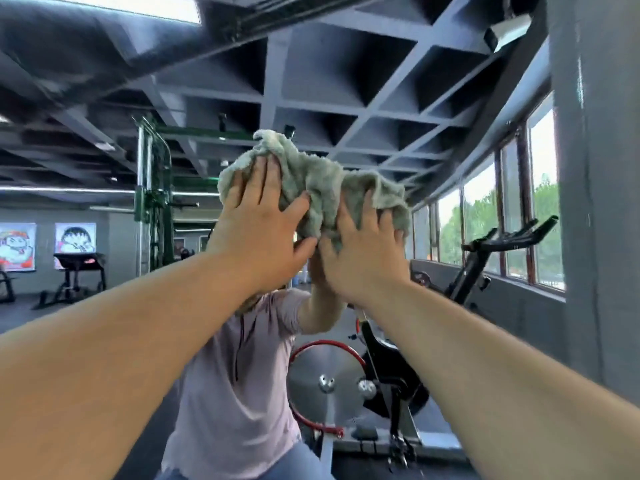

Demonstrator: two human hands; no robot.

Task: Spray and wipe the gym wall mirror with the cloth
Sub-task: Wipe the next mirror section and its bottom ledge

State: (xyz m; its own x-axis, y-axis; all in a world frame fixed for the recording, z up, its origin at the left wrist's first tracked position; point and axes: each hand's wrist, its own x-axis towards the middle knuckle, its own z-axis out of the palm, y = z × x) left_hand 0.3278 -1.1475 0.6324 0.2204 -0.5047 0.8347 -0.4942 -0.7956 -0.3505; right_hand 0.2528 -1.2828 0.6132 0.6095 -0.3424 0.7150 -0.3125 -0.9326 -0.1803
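Note:
The wall mirror point(346, 84) fills most of the head view and reflects the gym ceiling and me in a pale pink top. A crumpled grey-green cloth point(318, 181) sits against the glass at about head height. My left hand point(259, 223) presses flat on the cloth's left part, fingers straight and pointing up. My right hand point(363, 254) presses on the lower right part with fingers spread, and a fold of cloth covers its fingertips. The two thumbs almost meet under the cloth. No spray bottle is in view.
A grey wall or pillar point(595, 202) borders the mirror on the right. The glass reflects an exercise bike point(391, 368) with a red-rimmed flywheel, a row of windows point(498, 216), a green cable machine point(152, 195) and benches at the left.

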